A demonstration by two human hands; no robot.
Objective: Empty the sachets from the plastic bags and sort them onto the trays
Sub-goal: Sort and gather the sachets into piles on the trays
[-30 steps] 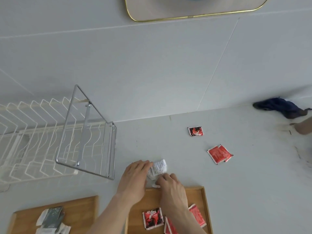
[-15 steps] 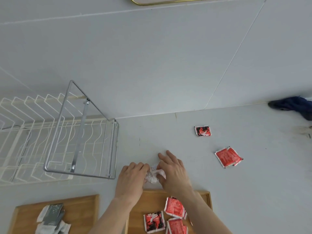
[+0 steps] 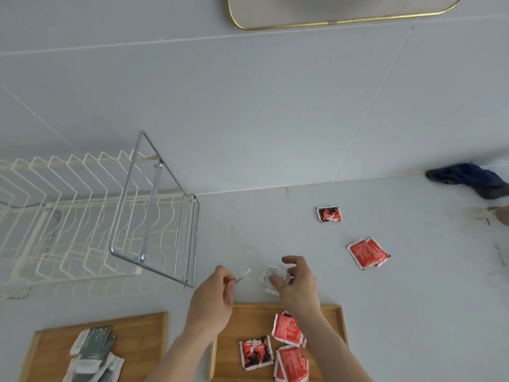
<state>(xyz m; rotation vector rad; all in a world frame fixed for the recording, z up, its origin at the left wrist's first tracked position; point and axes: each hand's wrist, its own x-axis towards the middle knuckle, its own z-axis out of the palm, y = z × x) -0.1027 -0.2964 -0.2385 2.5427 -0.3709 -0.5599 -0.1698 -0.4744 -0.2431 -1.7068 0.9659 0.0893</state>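
Observation:
My right hand (image 3: 296, 285) grips a small crumpled clear plastic bag (image 3: 272, 277) above the counter. My left hand (image 3: 213, 295) pinches a thin torn strip of plastic (image 3: 243, 275), held apart from the bag. Below my hands lies a wooden tray (image 3: 334, 318) with several red sachets (image 3: 287, 326). A second wooden tray (image 3: 143, 334) at the lower left holds grey and white sachets (image 3: 95, 346). Two more red sachets lie loose on the counter: one red-and-black sachet (image 3: 329, 214) farther back, one red sachet (image 3: 367, 252) to the right.
A white wire dish rack (image 3: 55, 216) with a metal frame (image 3: 154, 216) stands at the left. A dark blue cloth (image 3: 468, 177) lies by the wall at the far right. A gold-rimmed mirror (image 3: 330, 12) hangs on the wall.
My hands were together on the bag; now they have pulled apart, the left holding a torn-off strip and the right keeping the bag.

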